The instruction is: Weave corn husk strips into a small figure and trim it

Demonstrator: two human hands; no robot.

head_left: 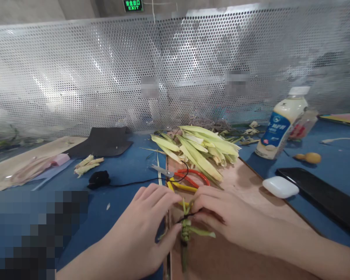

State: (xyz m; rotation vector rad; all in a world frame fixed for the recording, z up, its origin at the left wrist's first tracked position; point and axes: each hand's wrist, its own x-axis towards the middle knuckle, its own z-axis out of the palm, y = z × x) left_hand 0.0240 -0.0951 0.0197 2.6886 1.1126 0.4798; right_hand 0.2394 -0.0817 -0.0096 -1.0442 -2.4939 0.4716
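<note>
Down on the blue desk (134, 165), over the board (247, 186), the right hand's (221, 206) fingers pinch black cord (189, 215) at the braid (186, 232); the left hand's (146, 221) curl alongside, grip unclear. The scissors (202, 175) could snag the cord, an uneven tug skew the braid. The board's left edge runs close by, with wider board rightward.

green braided strip (185, 232), black cord (186, 216) across

The perforated metal screen (163, 74) is gleaming — the black phone (323, 200) is showing a smooth, glossy finish.
</note>
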